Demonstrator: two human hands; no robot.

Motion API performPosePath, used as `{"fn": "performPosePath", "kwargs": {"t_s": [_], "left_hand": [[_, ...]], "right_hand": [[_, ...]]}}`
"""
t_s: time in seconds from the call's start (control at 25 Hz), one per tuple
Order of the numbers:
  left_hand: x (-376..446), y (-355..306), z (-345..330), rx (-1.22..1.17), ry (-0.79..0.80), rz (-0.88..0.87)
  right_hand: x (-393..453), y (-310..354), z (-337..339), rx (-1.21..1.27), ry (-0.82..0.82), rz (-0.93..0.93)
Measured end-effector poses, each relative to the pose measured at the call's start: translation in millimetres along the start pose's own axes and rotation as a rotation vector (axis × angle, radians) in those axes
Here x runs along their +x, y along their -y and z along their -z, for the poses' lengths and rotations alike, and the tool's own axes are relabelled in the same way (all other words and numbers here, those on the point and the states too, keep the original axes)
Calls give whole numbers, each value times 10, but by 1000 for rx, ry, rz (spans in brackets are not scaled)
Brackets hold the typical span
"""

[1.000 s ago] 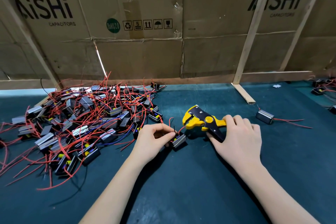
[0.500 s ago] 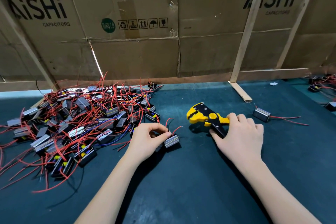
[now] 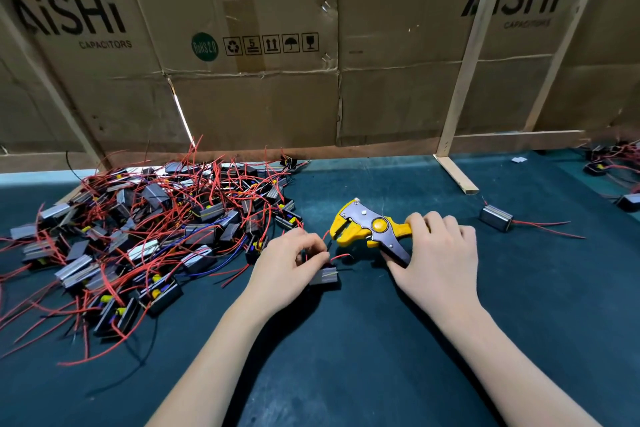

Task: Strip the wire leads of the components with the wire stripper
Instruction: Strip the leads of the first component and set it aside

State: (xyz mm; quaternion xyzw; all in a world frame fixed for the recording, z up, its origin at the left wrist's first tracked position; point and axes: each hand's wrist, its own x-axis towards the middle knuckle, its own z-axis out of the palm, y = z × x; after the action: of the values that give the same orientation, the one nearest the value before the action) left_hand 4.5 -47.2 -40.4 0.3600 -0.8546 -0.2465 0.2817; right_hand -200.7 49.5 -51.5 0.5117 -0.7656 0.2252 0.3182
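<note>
Wire stripper (image 3: 367, 227), yellow-black, gripped by right hand (image 3: 438, 258); left hand (image 3: 289, 265) pinches red lead (image 3: 341, 256) of grey ribbed component (image 3: 323, 276).

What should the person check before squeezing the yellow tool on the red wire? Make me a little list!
1. Wire stripper held firmly: ok, the right hand grips its handles.
2. Component steadied: ok, it sits on the table under the left hand.
3. Red lead pinched by the left hand: cannot tell, the fingers hide the spot.
4. Lead inside the stripper's mouth: not ok, its tip lies below the tool, apart from it.
5. Stripper mouth open: ok, a gap shows at its tip.
6. Loose wires from the pile near the mouth: ok, they lie off to the left.
</note>
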Motion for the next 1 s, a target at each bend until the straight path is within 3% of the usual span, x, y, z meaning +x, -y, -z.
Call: {"fn": "performPosePath", "kwargs": {"t_s": [0.56,0.84,1.0], "left_hand": [[14,-15,-65,-36,23,9],[-22,-22,-35,-33,7,-3],[-50,-91,-74,-135,-50,9]], "right_hand": [[30,-2,75,-11,77,79],[0,0,33,-29,108,25],[44,-76,24,53,46,-162]]}}
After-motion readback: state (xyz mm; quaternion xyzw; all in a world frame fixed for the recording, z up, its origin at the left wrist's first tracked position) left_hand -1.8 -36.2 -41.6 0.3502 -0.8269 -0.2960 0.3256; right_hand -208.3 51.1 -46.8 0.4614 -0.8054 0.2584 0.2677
